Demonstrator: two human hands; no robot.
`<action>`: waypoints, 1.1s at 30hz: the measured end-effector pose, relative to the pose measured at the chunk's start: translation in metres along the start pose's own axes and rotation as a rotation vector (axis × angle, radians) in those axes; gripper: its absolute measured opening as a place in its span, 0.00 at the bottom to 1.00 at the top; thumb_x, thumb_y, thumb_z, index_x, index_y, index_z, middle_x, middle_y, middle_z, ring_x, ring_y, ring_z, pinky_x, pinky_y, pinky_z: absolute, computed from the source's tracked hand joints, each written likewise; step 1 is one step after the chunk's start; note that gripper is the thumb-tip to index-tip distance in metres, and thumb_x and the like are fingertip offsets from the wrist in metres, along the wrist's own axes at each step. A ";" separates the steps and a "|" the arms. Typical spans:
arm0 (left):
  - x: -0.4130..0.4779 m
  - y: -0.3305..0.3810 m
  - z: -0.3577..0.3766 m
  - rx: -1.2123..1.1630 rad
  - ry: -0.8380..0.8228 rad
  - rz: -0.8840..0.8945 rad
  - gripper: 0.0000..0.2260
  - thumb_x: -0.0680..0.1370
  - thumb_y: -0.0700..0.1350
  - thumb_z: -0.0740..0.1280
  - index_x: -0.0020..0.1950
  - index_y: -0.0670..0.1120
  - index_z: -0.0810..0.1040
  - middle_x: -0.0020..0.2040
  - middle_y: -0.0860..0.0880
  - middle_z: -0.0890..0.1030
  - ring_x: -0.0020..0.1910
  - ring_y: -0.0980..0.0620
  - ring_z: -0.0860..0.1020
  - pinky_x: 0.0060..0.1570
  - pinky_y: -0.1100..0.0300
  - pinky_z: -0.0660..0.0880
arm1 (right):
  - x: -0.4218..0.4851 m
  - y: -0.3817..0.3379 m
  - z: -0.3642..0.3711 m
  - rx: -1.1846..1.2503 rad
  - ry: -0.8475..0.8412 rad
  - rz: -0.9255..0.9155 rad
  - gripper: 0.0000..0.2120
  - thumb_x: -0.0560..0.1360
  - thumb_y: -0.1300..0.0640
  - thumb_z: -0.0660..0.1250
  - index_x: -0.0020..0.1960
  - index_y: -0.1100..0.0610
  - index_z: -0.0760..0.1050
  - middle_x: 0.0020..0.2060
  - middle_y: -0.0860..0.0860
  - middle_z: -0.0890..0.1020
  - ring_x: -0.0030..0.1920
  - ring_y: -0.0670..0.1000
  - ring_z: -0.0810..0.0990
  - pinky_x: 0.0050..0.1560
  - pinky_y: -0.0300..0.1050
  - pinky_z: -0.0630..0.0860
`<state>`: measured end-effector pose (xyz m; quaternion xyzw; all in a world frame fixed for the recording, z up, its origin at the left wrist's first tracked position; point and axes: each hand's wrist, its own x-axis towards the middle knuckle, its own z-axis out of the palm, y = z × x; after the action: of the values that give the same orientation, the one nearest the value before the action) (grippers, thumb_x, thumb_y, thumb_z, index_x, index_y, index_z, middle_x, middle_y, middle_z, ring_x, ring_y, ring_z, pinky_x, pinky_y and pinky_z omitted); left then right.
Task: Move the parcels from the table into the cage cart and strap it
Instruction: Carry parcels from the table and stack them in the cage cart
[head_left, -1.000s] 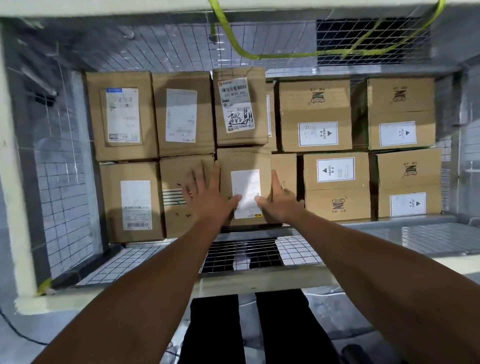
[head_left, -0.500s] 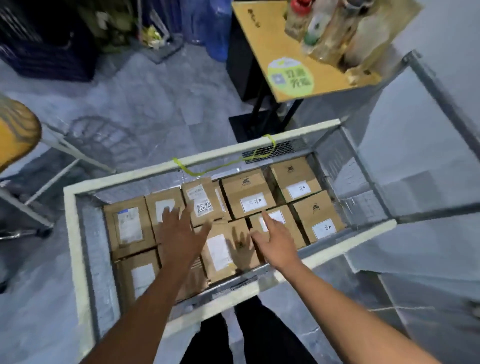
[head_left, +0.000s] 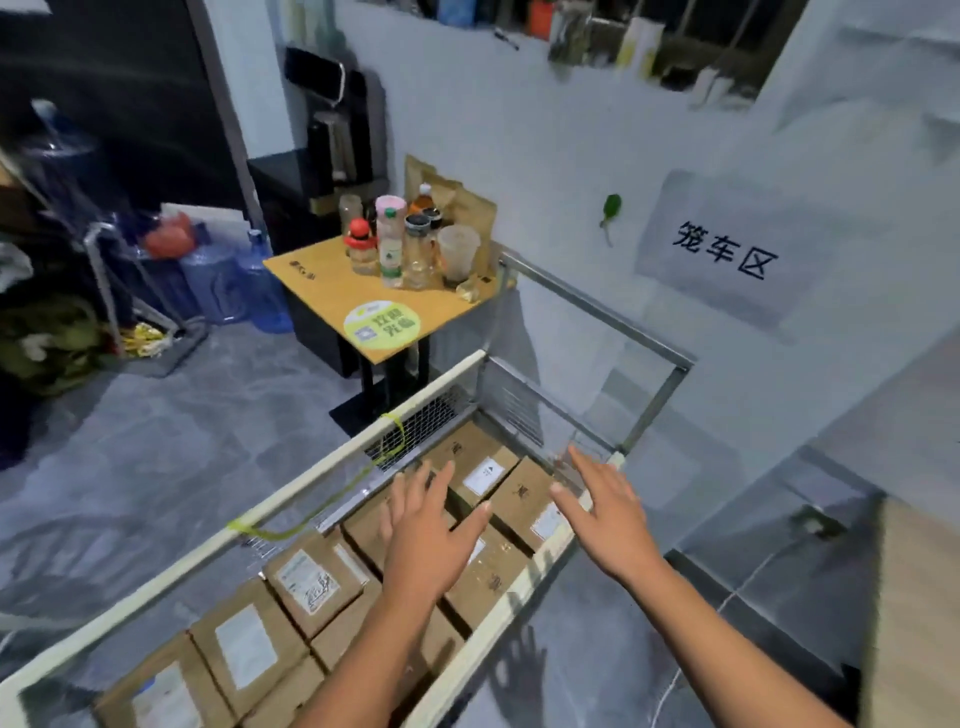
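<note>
Parcels lie packed side by side, labels up, in the cart, filling it from near left to far right. Both hands are over the far parcels with fingers spread and straight, holding nothing. The left hand is above the middle boxes, and the right hand is near the cart's right corner; whether either touches a box cannot be told. A yellow-green strap is looped on the cart's far rail. Beyond the rail stands a small table with bottles, water jugs to its left, and a sign on the wall to the right.
</note>
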<state>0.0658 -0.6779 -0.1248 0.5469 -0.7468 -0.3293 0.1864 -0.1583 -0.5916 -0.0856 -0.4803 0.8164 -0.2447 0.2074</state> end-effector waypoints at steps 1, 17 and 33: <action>0.002 0.015 0.004 0.021 -0.008 0.039 0.36 0.78 0.74 0.58 0.83 0.63 0.56 0.86 0.56 0.51 0.84 0.50 0.41 0.82 0.41 0.41 | -0.003 0.007 -0.014 0.014 0.027 0.007 0.33 0.79 0.30 0.55 0.82 0.37 0.57 0.82 0.45 0.62 0.83 0.52 0.53 0.81 0.64 0.51; -0.078 0.263 0.201 0.189 -0.354 0.519 0.36 0.77 0.73 0.60 0.82 0.62 0.60 0.85 0.53 0.54 0.84 0.44 0.47 0.80 0.40 0.51 | -0.180 0.235 -0.190 0.052 0.456 0.394 0.37 0.77 0.27 0.52 0.83 0.40 0.56 0.82 0.49 0.61 0.83 0.54 0.54 0.81 0.58 0.51; -0.174 0.415 0.368 0.270 -0.883 1.064 0.37 0.76 0.75 0.60 0.83 0.63 0.59 0.85 0.54 0.55 0.84 0.45 0.49 0.81 0.38 0.50 | -0.362 0.328 -0.203 0.291 0.879 1.052 0.30 0.81 0.31 0.55 0.81 0.33 0.54 0.83 0.45 0.55 0.84 0.49 0.44 0.81 0.61 0.44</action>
<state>-0.3992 -0.3318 -0.0840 -0.0591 -0.9531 -0.2888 -0.0678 -0.3351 -0.0929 -0.0835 0.1549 0.9076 -0.3900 0.0110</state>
